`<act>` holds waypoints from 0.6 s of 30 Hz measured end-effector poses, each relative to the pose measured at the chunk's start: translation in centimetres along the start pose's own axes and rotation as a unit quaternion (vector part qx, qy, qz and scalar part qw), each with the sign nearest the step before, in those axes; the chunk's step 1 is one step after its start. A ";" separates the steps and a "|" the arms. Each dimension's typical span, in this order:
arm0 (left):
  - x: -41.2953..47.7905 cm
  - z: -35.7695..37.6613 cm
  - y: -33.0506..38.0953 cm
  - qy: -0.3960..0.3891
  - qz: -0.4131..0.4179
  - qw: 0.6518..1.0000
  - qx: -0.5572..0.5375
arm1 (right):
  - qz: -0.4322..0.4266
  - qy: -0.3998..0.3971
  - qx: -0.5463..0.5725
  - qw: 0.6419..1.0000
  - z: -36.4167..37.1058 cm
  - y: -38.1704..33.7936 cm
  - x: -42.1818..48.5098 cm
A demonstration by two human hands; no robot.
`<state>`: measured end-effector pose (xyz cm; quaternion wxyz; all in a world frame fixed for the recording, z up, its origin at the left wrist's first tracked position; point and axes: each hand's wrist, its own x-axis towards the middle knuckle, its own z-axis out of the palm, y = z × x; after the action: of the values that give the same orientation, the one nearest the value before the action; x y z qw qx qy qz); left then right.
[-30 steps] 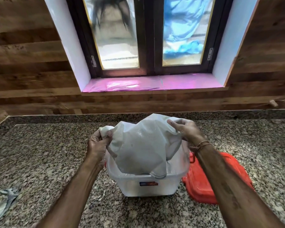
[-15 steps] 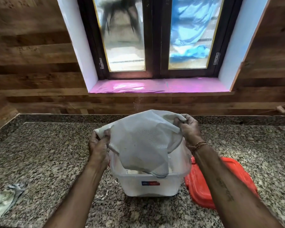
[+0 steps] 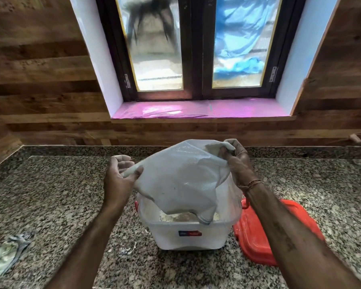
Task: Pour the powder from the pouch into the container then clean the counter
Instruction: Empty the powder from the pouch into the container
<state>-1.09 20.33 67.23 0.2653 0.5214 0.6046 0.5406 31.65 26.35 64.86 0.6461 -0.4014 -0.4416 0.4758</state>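
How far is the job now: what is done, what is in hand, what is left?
Done: some powder lies in the container. In hand: the left hand and right hand hold the pouch tipped, mouth down inside the container. Left: white specks lie on the counter before the container, the cloth lies untouched at the left, and the lid is off.

Left hand [image 3: 118, 180] and right hand [image 3: 237, 161] gripping upended pouch [image 3: 179, 180] over container [image 3: 188, 232], red lid [image 3: 258, 232] beside

Counter [image 3: 71, 195] open betw. cloth [image 3: 6, 255] & container [image 3: 190, 236]; red lid [image 3: 258, 243] crowds rt.
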 end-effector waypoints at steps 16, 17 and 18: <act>-3.5 9.0 3.2 -0.081 0.272 0.847 0.449 | -0.008 0.003 0.051 0.999 -0.7 0.2 -0.5; -3.3 8.9 2.9 -0.073 0.262 0.850 0.451 | -0.004 -0.002 0.052 0.999 -0.8 0.2 -0.6; -3.1 8.7 2.7 -0.068 0.253 0.855 0.447 | -0.002 -0.007 0.049 0.999 -0.8 0.1 -0.7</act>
<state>8.55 20.40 66.57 -0.1020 0.7540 0.6091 0.2237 32.32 25.58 64.43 0.6628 -0.3652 -0.4235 0.4981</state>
